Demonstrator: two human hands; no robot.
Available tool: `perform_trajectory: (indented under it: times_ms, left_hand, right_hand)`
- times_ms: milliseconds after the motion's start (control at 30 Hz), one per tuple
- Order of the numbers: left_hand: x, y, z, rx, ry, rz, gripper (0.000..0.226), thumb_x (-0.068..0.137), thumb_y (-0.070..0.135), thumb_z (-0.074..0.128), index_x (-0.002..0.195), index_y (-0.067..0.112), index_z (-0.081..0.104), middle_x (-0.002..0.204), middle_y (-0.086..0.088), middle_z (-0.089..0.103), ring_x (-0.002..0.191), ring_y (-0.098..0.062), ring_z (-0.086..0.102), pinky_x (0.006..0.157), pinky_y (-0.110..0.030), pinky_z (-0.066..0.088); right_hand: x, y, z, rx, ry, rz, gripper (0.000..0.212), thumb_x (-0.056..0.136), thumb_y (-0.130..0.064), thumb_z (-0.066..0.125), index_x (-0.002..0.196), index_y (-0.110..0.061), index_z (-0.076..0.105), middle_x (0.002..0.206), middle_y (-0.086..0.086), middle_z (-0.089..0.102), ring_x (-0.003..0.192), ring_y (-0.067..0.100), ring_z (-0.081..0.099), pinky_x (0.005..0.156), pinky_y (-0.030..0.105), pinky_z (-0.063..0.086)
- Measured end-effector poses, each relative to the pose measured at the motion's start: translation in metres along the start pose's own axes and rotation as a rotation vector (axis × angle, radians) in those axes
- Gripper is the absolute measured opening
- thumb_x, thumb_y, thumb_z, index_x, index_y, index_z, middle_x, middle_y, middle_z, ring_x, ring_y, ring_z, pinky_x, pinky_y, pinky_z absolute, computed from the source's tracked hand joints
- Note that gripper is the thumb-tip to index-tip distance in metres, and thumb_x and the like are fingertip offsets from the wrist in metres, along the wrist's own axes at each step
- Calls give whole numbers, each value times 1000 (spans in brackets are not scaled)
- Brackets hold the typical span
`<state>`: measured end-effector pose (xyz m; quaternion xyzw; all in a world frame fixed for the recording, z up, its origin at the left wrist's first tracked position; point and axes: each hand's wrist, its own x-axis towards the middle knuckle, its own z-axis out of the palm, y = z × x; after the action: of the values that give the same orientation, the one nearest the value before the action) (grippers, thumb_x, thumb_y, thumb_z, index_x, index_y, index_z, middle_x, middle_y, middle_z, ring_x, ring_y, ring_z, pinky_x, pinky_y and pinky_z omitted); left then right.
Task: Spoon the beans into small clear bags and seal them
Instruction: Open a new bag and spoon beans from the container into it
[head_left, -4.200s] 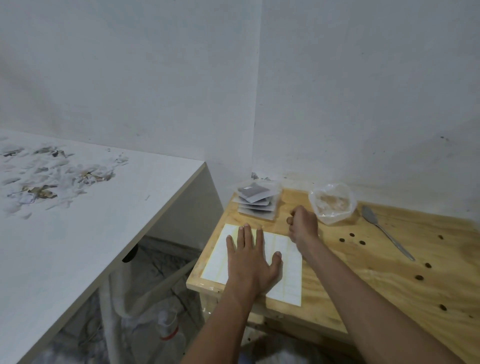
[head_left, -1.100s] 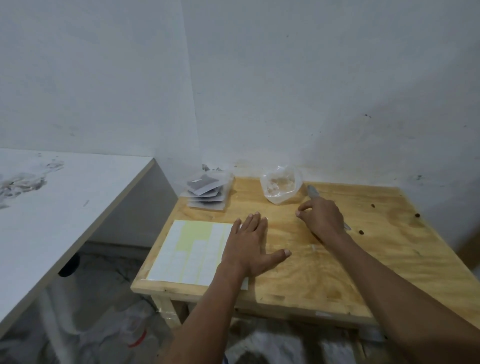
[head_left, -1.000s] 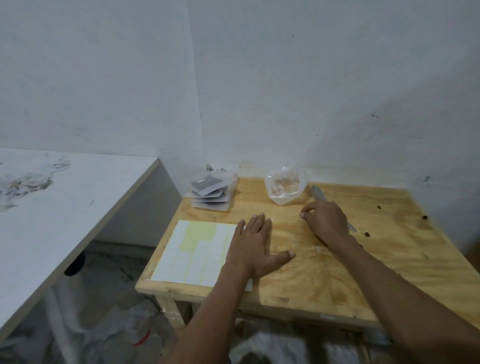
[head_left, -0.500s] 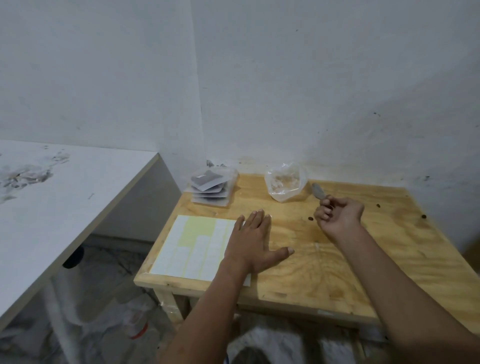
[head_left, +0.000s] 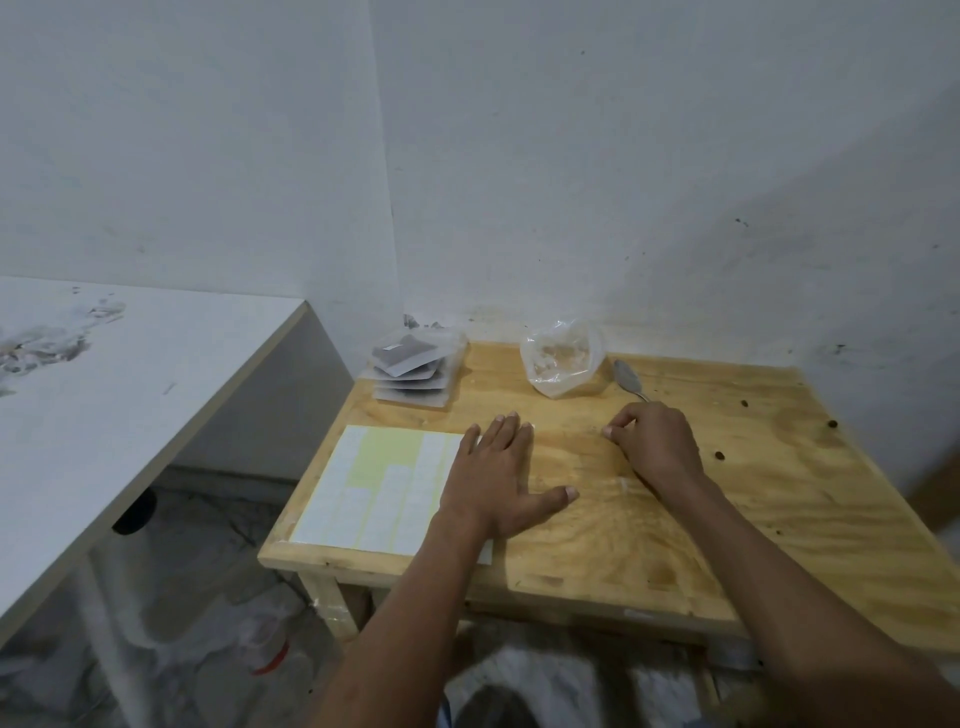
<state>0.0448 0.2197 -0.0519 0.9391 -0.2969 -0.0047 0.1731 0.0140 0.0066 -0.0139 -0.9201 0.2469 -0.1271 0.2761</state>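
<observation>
A crumpled clear bag of beans (head_left: 561, 358) stands at the back of the wooden table (head_left: 675, 545). A metal spoon (head_left: 627, 381) lies just right of it, its handle running under my right hand (head_left: 657, 447). That hand rests knuckles up, thumb and forefinger pinched together on the wood at a small bean hidden by the fingertips. My left hand (head_left: 493, 483) lies flat, fingers spread, partly on a white and yellow label sheet (head_left: 379, 483). A stack of small clear bags (head_left: 410, 374) sits at the back left corner. Loose dark beans (head_left: 719, 455) dot the right side.
A white table (head_left: 130, 395) with scuffed, peeling marks stands to the left, across a gap. White walls meet in a corner directly behind the wooden table. Plastic clutter covers the floor below the gap.
My right hand has turned from palm up near the spoon to knuckles up and moved left, pinching at the spot where a bean lay. My left hand has stayed flat.
</observation>
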Motion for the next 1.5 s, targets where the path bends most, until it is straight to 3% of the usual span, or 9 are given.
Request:
perform_trajectory:
  times_ms: [167,333,433,567,767,1000,1200,1367,1500]
  left_hand:
    - [-1,-1,0,2,-8,3,108,83,88,39,163,18,17,172,-3,7,159,-15,1,129,-44,-1]
    - [0,-2,1,-1,-8,8,108,83,88,39,163,19,17,172,-3,6,159,-15,1,129,-44,0]
    - [0,-3,1,0,-7,13,108,83,88,38,163,19,17,172,-3,7,159,-16,2,129,-45,1]
    - [1,-4,2,2,-11,16,110,81,90,35,163,20,17,172,-2,7,159,-16,2,129,-45,1]
    - [1,-5,3,7,-2,23,114,75,93,27,163,19,20,172,-3,11,159,-17,5,129,-45,4]
    - [2,-7,5,23,3,39,112,78,92,29,163,19,21,172,-4,11,159,-18,6,128,-46,5]
    - [-2,-3,2,44,-9,31,108,83,89,34,162,17,22,172,-5,12,159,-19,7,129,-46,5]
    - [-5,2,-2,64,-8,35,120,72,97,20,160,15,28,170,-8,19,158,-23,14,128,-48,9]
    - [-8,2,-1,73,11,31,125,68,100,12,156,14,36,167,-9,28,156,-25,22,126,-52,16]
  right_hand:
    - [-1,-6,-6,80,-37,4,21,97,-26,68,90,-7,74,83,-5,57,81,13,52,71,29,40]
    - [17,8,-26,1458,-58,619,27,96,-17,43,69,-15,43,45,-6,27,33,10,20,33,18,16]
    - [21,25,-42,1744,-127,697,29,97,-16,31,70,-15,42,47,-4,34,36,10,26,35,18,19]
    - [17,43,-58,1445,-78,657,27,98,-18,38,73,-14,47,51,-5,34,40,11,23,37,19,19]
    - [-13,63,-71,342,26,209,41,90,-37,74,75,1,74,67,22,63,59,22,50,58,31,37]
    - [-33,76,-80,52,-103,81,3,79,-21,85,79,-23,83,85,-2,75,78,9,65,63,26,48]
    - [-42,86,-70,25,-38,48,3,85,-21,81,85,-23,83,80,-2,75,68,19,70,64,38,61]
    - [-41,81,-63,-229,-26,-9,14,92,-25,67,82,-19,75,69,-4,66,63,16,62,52,27,45]
    - [-40,72,-60,317,71,235,30,93,-22,54,76,-3,68,61,1,56,50,20,46,49,30,36]
